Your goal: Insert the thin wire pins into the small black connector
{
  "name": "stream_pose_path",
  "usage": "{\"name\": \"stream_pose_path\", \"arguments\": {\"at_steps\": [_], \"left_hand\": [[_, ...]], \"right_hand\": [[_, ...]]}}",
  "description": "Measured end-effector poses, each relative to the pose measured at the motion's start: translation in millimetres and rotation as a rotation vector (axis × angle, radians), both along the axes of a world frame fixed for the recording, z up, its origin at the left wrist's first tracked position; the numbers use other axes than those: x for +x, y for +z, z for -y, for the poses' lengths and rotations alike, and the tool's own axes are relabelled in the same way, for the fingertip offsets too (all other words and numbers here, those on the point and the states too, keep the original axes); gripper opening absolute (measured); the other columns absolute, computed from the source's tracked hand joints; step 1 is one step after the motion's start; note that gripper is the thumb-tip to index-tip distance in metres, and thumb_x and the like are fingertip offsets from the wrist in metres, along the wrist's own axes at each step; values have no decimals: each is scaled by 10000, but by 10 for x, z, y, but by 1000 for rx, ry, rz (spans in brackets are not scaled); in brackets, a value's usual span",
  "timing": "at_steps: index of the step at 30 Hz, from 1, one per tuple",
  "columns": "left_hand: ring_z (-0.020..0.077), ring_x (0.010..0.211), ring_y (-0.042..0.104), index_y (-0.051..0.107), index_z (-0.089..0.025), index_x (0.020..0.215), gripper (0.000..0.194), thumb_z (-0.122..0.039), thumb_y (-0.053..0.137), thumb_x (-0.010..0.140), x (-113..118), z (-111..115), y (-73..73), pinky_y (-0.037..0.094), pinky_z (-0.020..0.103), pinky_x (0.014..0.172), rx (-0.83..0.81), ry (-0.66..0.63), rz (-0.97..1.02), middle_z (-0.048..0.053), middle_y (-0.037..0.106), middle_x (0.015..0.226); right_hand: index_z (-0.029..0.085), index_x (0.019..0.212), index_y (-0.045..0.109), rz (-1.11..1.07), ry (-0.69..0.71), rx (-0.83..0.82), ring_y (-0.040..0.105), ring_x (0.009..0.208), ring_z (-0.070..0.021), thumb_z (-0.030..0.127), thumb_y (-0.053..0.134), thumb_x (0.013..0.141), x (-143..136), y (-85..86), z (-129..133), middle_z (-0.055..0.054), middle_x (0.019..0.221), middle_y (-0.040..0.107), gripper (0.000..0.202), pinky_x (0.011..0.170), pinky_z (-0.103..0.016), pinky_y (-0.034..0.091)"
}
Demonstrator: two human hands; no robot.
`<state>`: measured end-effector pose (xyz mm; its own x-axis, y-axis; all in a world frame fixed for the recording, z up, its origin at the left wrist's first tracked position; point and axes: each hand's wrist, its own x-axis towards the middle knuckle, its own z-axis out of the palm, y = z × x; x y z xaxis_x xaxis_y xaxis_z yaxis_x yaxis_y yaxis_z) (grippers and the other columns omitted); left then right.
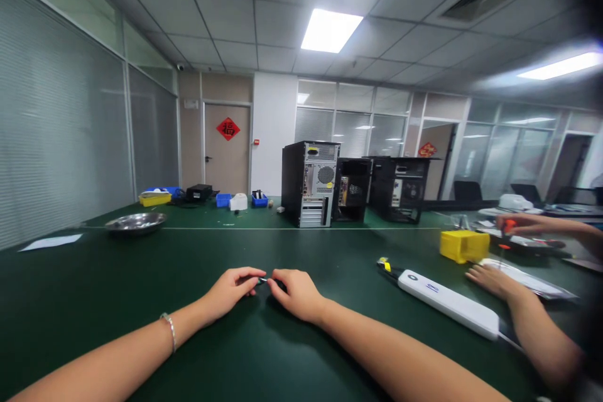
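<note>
My left hand [233, 292] and my right hand [296, 294] meet just above the green tabletop [211, 352], fingertips almost touching. Between them shows a short, slim, dark object with a light middle part [262, 280], too small to name. The thumb and fingers of my left hand pinch one end of it. My right hand is curled closed around the other end, which its fingers mostly hide. A bracelet [169, 331] circles my left wrist.
A white power strip [447, 301] lies to the right, near a yellow bin [464, 246]. Beyond it, a co-worker's hands [494, 279] work with an orange-handled screwdriver [506, 229]. Computer cases [308, 185] stand at the back; a metal bowl [136, 223] sits left.
</note>
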<state>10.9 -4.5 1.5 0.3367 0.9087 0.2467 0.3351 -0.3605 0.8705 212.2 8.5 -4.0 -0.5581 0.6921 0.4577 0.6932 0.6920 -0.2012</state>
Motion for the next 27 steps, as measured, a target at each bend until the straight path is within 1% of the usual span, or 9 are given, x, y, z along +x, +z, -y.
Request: {"name": "stream_pose_path", "arguments": {"at_steps": [4, 9, 14, 17, 27], "left_hand": [[188, 759, 606, 683, -145, 1087, 434, -444, 576, 792, -3, -8, -9, 472, 315, 762, -6, -2, 3, 84, 705, 950], [185, 761, 607, 679, -147, 1096, 439, -442, 588, 785, -13, -34, -28, 473, 313, 769, -24, -3, 10, 86, 703, 976], [187, 771, 613, 674, -147, 1098, 427, -428, 579, 792, -8, -26, -14, 477, 319, 779, -24, -7, -5, 87, 704, 982], [187, 772, 612, 677, -159, 1093, 421, -434, 586, 787, -4, -16, -6, 479, 322, 778, -19, -1, -4, 80, 705, 981], [185, 758, 603, 682, -145, 1090, 446, -452, 587, 780, -3, -11, -7, 475, 315, 766, -20, -4, 10, 83, 706, 950]], "right_hand": [[201, 810, 596, 0, 7, 14, 539, 656, -117, 322, 420, 939, 7, -18, -16, 0, 750, 651, 250, 587, -219, 275], [198, 819, 602, 22, -12, -13, 532, 656, -119, 339, 414, 945, 8, -20, -25, -3, 744, 643, 267, 586, -221, 272], [195, 830, 606, 17, -10, -21, 535, 662, -119, 337, 410, 948, 4, -11, -17, -7, 753, 646, 269, 588, -220, 276], [196, 839, 609, 11, -2, -16, 545, 678, -122, 336, 411, 947, 2, -7, -7, -12, 771, 654, 266, 600, -219, 287], [198, 832, 607, 20, -10, -4, 553, 679, -123, 344, 409, 946, 8, -22, -24, -10, 770, 658, 271, 599, -218, 288]]}}
